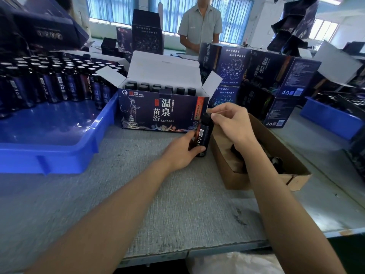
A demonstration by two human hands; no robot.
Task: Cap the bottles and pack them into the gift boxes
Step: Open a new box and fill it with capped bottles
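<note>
A dark bottle (203, 135) with a barcode label stands tilted just above the grey table, between the gift box and the cardboard box. My left hand (183, 151) grips its lower body. My right hand (231, 123) pinches the black cap (206, 117) on the bottle's top. Behind the bottle, the open dark-blue gift box (162, 111) holds several capped bottles (158, 88) in rows, its white flaps raised.
A blue tray (59, 135) at the left carries several uncapped bottles (49, 82). A brown cardboard box (256, 155) at the right holds black caps. Stacked gift boxes (266, 82) stand behind it, with another blue tray (331, 119) far right. A person (200, 26) stands across the table.
</note>
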